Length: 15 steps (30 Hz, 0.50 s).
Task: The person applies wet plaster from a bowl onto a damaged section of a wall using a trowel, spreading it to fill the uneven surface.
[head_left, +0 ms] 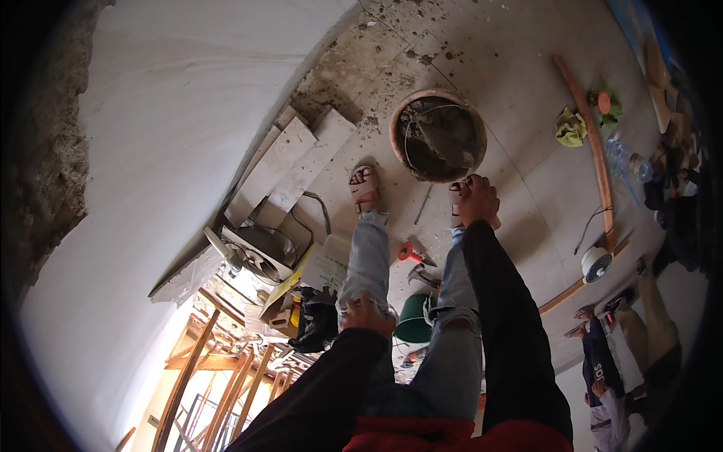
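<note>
My left hand (367,316) lies on the left knee of my torn light-blue jeans (367,256), its fingers stretched over the cloth. My right arm reaches down along the right leg. At its end my right hand (480,202) is closed over the side of the right sandal (456,200), covering much of that foot; the fingertips are partly hidden. Just beyond the feet stands a round bucket (395,143) with wet grey mortar (444,135) and a thin wire handle. The left foot wears a beige strapped sandal (364,184).
Boards (301,162), a fan (260,252) and a black bag (316,320) lie along the left wall. A red-handled tool (410,253), a hammer (425,277) and a green bucket (412,320) are between my legs. Right are a long wooden strip (595,151), a yellow-green cloth (570,128) and people (602,369).
</note>
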Each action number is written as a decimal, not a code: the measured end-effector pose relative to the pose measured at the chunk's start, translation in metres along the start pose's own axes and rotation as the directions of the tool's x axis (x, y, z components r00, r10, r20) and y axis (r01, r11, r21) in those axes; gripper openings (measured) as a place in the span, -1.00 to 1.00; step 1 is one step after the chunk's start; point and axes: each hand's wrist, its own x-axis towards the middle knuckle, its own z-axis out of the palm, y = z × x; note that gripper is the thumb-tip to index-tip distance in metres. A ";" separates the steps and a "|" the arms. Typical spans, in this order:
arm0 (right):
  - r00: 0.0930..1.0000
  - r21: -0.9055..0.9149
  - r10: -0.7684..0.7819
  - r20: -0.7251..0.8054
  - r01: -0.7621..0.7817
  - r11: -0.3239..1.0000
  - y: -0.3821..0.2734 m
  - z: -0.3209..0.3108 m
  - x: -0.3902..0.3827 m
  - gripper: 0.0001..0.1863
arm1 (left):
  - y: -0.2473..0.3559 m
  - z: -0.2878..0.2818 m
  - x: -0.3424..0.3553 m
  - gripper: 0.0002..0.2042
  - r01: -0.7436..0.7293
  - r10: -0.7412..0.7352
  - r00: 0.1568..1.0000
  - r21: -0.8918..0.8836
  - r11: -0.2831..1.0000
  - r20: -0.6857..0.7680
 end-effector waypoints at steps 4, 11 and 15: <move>0.995 0.222 0.098 0.007 -0.097 0.970 -0.008 -0.001 -0.012 -0.77 | 0.001 -0.010 0.000 -0.21 0.011 -0.011 1.000 0.042 0.999 0.000; 0.929 0.104 0.007 0.369 -0.049 0.993 0.005 0.037 0.032 -0.61 | 0.004 -0.017 0.005 -0.20 0.016 -0.005 0.997 0.143 0.990 -0.077; 0.843 -0.141 -0.060 0.534 0.159 0.977 0.059 0.015 0.049 -0.59 | -0.003 -0.023 0.011 -0.22 -0.001 0.015 0.996 0.147 0.989 -0.092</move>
